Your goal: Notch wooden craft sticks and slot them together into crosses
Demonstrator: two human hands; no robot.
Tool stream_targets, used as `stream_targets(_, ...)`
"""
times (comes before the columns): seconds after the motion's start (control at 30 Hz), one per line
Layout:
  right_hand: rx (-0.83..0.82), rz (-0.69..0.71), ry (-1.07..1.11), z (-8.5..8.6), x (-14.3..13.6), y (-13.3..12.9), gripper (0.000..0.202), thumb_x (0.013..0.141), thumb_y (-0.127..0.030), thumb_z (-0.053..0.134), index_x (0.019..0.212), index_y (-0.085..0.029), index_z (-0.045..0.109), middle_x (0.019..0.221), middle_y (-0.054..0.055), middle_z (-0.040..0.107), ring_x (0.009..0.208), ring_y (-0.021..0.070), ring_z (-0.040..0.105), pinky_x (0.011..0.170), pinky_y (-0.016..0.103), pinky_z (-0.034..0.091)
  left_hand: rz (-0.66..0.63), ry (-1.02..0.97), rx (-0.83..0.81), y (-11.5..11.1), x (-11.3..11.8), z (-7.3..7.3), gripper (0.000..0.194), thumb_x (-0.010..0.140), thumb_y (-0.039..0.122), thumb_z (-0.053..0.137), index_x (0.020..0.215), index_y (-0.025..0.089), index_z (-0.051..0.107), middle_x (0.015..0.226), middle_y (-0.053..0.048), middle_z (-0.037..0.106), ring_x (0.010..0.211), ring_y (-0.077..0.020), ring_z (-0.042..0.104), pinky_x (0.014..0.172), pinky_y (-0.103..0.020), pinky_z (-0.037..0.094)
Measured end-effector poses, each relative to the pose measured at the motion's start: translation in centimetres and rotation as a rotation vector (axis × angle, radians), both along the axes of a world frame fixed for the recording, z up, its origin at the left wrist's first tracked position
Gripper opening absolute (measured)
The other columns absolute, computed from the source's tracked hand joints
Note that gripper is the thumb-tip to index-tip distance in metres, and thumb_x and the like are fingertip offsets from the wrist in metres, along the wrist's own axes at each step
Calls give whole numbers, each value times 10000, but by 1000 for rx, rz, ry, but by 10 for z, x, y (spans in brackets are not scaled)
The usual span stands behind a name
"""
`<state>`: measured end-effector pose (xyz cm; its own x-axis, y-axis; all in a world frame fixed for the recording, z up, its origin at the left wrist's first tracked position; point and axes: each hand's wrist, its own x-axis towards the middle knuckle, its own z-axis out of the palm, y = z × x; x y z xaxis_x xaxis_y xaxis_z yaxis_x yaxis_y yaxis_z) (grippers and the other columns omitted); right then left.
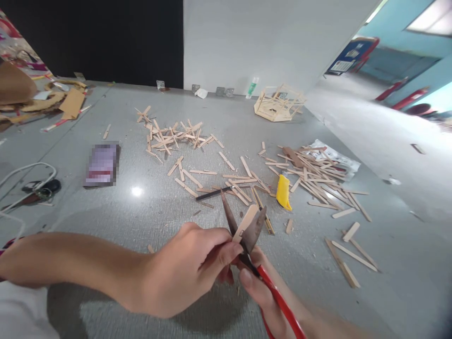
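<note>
Between the thumb and fingers of my left hand (197, 263) is a flat wooden stick (248, 219) with a small dark mark or notch near its lower end. My right hand (268, 292) is closed round the red handles of a pair of scissors (252, 230). The scissors' blades stand apart, pointing away from me, and the stick lies between them. Just beyond the blades are a black thin bar (213, 193), a narrow cutter with a gold-coloured part (267, 220) and several loose sticks (242, 180) on the grey table (141, 221).
Piles of sticks lie at the back (173, 136) and right (318, 174). A yellow tool (283, 192) sits right of centre. Farther back are a stick frame (277, 106) and a glue tube (252, 88). A blurred purple box (102, 164) and cables (31, 167) are left.
</note>
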<state>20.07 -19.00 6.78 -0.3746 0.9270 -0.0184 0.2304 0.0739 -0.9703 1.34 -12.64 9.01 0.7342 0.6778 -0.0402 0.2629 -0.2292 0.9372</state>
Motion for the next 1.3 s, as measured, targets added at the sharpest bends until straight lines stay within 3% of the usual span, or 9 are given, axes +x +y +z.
stream_targets(0.23,-8,44,28,12,0,8,458,1056,-563,393,895,-205,630,817,51,584,769,199,573,730,321,531,9,-23,-49,0,0,1,397,1078,272,384,699,186,466,605,27,589,532,-61,544,536,-156,399)
stream_targets(0.5,-16,62,58,-1,6,8,592,1006,-691,411,1091,-181,699,918,94,638,874,247,601,829,371,531,22,-39,-60,2,2,5,429,1094,335,370,710,181,484,574,51,540,479,-47,454,492,-162,337)
stream_targets(0.8,-81,43,15,-24,26,-9,497,1025,-610,476,1305,-215,591,1101,103,649,984,257,607,906,395,520,-20,23,11,10,-5,13,385,1079,281,402,768,168,598,597,62,535,542,-53,452,531,-175,314)
stream_targets(1.03,-86,67,66,-23,27,-8,457,1032,-591,486,1317,-246,574,1133,93,629,1048,263,592,990,417,484,-25,31,-90,13,-5,22,432,1087,368,375,785,167,609,577,73,424,500,-62,374,515,-182,320)
stream_targets(1.3,-92,52,74,-21,30,-8,557,1003,-656,490,1405,-277,565,1262,112,620,1157,299,575,1078,453,428,3,-1,-81,12,-4,22,422,1088,321,375,781,159,614,575,90,368,452,-35,353,546,-167,354)
